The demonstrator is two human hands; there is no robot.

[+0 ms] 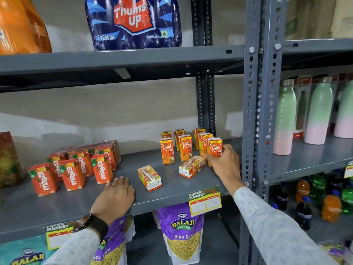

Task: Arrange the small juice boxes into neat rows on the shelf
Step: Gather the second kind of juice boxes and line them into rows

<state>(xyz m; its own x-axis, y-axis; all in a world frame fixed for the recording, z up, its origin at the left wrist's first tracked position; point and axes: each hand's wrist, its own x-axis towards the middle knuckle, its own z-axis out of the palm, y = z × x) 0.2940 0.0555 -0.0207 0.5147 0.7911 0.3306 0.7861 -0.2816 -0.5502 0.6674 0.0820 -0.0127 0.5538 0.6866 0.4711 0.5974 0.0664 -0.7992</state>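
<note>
We saw small orange Real juice boxes (185, 147) standing upright in loose rows at the grey shelf's (172, 190) right end, while two more (149, 177) (192, 166) lay flat in front.

The blue shrink-wrapped pack (133, 23) on the top shelf reads "Thums Up" and "8 x 250 ml". The upright juice boxes (167, 151) at the right of the middle shelf read "Real", "APPLE" and "10/-". The orange cartons (71, 175) at left read "maaza". The yellow price tag (204, 200) on the shelf edge reads "SUPER MARKET" and a handwritten "10 Rs". The purple pouch (182, 234) below reads "BALAJI WAFERS" and "Aloo Sev".
</note>
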